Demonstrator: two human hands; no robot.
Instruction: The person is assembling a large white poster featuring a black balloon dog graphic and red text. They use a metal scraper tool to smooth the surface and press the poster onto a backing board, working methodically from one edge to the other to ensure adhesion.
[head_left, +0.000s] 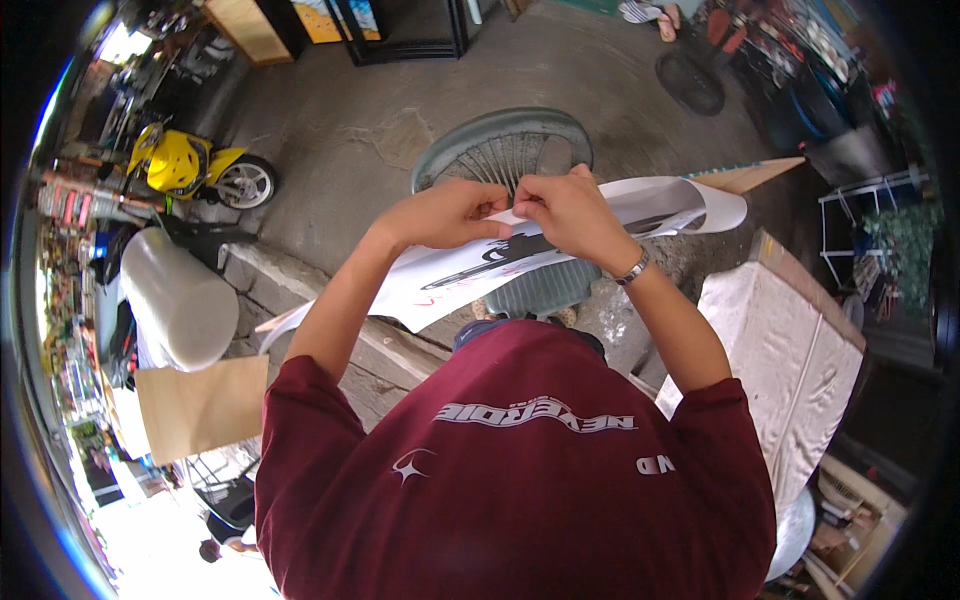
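The left hand (452,213) and right hand (568,212), equally near, pinch the upper edge of the white printed sheet (412,268), which lies toward six o'clock, its long axis running from eight to two.

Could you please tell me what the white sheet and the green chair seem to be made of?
The white sheet looks like smooth paper or perhaps thin vinyl, since it bends in an open curl at its right end. The green chair is probably matte moulded plastic, judging by its slats and rounded rim.
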